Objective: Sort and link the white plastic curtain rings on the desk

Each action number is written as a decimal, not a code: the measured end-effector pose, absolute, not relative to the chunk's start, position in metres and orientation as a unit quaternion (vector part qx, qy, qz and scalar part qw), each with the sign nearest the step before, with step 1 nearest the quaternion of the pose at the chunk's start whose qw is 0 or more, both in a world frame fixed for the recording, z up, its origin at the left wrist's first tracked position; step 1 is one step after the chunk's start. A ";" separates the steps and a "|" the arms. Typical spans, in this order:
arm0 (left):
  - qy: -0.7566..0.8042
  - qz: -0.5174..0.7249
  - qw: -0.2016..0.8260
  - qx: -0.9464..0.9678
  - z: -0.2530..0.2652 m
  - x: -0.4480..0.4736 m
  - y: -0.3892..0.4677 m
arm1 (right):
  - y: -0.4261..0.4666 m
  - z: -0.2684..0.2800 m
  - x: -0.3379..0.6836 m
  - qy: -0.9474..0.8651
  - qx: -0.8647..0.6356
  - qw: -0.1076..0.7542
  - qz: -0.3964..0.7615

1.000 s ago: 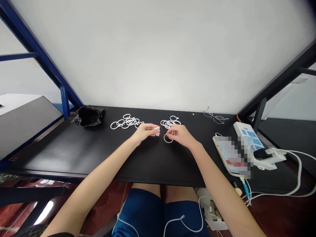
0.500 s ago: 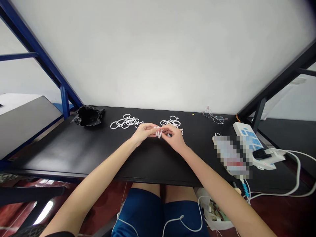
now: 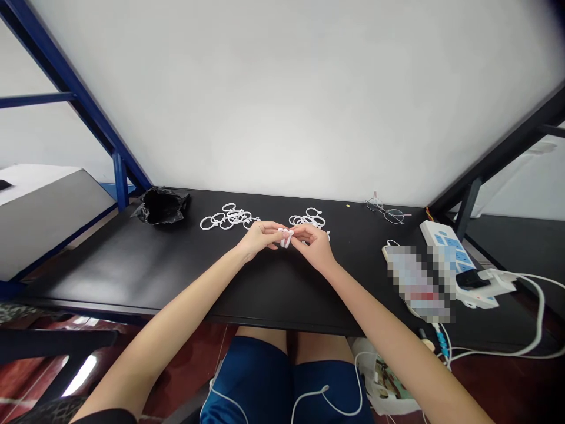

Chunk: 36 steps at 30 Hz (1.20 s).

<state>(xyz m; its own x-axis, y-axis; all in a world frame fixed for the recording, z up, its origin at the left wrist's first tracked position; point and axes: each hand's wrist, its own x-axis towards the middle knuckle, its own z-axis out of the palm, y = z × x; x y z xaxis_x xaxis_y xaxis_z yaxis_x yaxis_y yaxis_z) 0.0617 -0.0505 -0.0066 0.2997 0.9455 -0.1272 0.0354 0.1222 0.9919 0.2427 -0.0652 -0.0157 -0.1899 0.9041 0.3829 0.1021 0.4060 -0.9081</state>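
Note:
Above the middle of the black desk, my left hand [image 3: 261, 239] and my right hand [image 3: 314, 241] meet, fingers pinched on small white curtain rings [image 3: 286, 241]. The rings are seen nearly edge-on, and fingers cover part of them, so how they join is hidden. Behind my left hand lies a loose pile of white rings with small knobs [image 3: 227, 218]. A second pile of white rings [image 3: 308, 219] lies behind my right hand, which partly hides it.
A crumpled black plastic bag [image 3: 162, 206] gapes at the back left of the desk [image 3: 132, 265]. Glasses [image 3: 385, 211] rest at the back right. Further right are a blurred-out phone [image 3: 417, 282] on a cable and a white power strip [image 3: 448, 241] with a plugged-in adapter.
Both hands stay together on the white rings. The held rings have tilted slightly between the fingers. The whole view has shifted a little.

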 end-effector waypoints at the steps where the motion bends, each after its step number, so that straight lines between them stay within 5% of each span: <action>1: 0.454 0.380 0.595 0.543 -0.006 0.062 -0.051 | -0.065 -0.016 0.243 -0.667 -0.376 0.512 0.389; 16: 0.449 0.375 0.602 0.543 -0.001 0.055 -0.050 | -0.068 -0.010 0.244 -0.720 -0.354 0.491 0.339; 36: 0.324 0.259 0.709 0.570 0.006 0.043 -0.051 | -0.069 0.015 0.255 -0.597 -0.296 0.302 0.681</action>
<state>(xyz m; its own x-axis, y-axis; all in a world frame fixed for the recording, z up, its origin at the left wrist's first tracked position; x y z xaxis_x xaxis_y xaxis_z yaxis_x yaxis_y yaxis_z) 0.0432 -0.0515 0.0060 0.6563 0.7365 -0.1638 0.0021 0.2152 0.9766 0.2550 -0.0694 0.0154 -0.6426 0.7650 -0.0421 -0.0584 -0.1037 -0.9929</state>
